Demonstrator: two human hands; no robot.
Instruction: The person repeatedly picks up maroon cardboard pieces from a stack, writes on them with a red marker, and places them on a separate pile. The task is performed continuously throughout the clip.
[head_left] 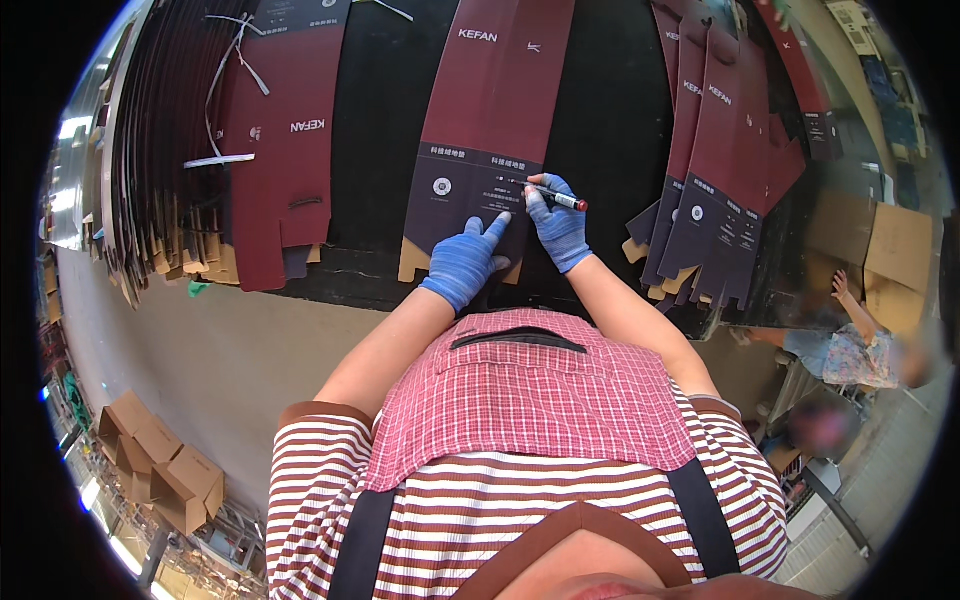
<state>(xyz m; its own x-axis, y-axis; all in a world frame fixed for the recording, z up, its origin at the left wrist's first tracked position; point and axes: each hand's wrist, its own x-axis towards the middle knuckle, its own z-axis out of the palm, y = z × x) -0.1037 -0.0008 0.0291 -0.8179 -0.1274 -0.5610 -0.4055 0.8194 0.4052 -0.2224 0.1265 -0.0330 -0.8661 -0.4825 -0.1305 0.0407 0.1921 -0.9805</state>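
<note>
In the head view, a flat maroon-and-navy carton blank lies at 12 o'clock on the black worktop. The left hand, blue-gloved, rests on its navy end, forefinger and middle finger spread. At 1 o'clock the right hand's fingers pinch a red-ended black marker, tip at that panel; contact cannot be told. More blanks lie at 10 o'clock and 2 o'clock.

Both forearms are reaching past the tabletop's near edge. The left hand is spreading its fingers; the right hand is pinching.
</note>
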